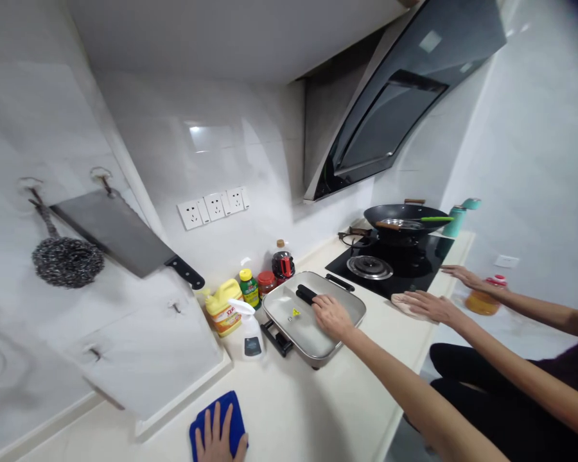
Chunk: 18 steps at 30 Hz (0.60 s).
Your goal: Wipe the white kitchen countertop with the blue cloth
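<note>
The right hand lies on top of the lid of a shallow rectangular electric pan, which sits on the pale bench between a row of bottles and the stove. The fingers are draped over the near end of the black handle along the lid's middle; whether they are actually clamped round it cannot be told from here. The left hand is spread flat, fingers apart, pressing on a blue cloth at the near edge of the bench. The lid looks like thin, stiff metal: probably light, smooth and a bit slippery on its flat face, so the black handle is the sensible place to grip, while the pan body seems heavier and has its own black side handles. A white spray bottle and a yellow jug stand just beside the pan. Further right, another person's two hands rest at the bench edge on a pale rag, and a wok sits on the stove.
</note>
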### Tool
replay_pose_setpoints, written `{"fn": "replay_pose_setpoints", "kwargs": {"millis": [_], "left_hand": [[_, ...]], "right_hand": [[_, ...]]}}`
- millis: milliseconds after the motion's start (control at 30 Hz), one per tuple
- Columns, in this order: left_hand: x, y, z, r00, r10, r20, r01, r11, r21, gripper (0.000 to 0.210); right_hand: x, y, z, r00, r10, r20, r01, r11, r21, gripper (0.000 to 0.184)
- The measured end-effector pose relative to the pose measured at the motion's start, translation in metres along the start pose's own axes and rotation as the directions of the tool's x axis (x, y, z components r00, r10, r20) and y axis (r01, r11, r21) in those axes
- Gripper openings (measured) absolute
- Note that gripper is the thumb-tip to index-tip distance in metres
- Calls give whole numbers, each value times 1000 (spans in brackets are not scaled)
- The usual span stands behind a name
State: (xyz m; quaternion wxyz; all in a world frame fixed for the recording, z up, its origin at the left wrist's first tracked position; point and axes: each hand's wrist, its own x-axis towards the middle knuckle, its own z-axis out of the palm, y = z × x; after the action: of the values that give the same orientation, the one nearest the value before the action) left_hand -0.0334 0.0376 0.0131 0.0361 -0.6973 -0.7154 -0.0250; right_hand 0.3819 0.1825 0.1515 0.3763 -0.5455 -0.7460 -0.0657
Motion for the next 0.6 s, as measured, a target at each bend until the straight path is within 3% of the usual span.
{"fn": "replay_pose_setpoints", "kwargs": {"millis": [133, 267, 333, 500, 600], "left_hand": [[3, -1, -4, 1000, -1, 26, 1, 1000, 9, 65], [17, -4, -10, 998, -18, 54, 19, 1000, -15, 64], [26, -5, -12, 997, -43, 67, 45, 999, -30, 64], [37, -9, -12, 997, -70, 45, 72, 996, -56, 64], [33, -9, -13, 997, -69, 23, 70, 996, -54, 64]], "right_hand": [[28, 17, 6, 999, 33, 25, -34, 998, 44, 25], [13, 12, 11, 982, 184, -49, -179, 979, 95, 31], [-17, -12, 14, 984, 172, -46, -163, 976, 145, 37], [-136, -101, 23, 987, -110, 119, 59, 928, 367, 30], [-207, -135, 35, 978, -113, 173, 27, 900, 436, 28]]}}
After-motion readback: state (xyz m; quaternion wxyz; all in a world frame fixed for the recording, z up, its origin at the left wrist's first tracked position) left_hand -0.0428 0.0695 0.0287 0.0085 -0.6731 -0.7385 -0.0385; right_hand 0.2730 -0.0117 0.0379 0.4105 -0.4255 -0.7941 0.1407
